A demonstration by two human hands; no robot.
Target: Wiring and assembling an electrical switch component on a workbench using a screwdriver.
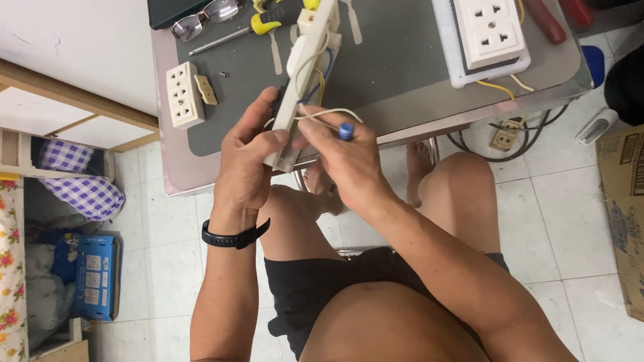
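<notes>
Two hands up over table [402, 60]: our left hand [245, 161] grips opened power strip [302, 74], right hand [345, 164] pinches blue-capped screwdriver [345, 130].

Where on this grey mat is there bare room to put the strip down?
The free patch is the middle of the grey mat, between the opened power strip and the white socket block. The far left is crowded with glasses, a screwdriver and a small socket.

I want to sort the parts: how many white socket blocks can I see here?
3. One socket block lies at the table's left side, one rests in a tray at the top right, and the hands hold a long opened one. More may be hidden off-frame.
</notes>
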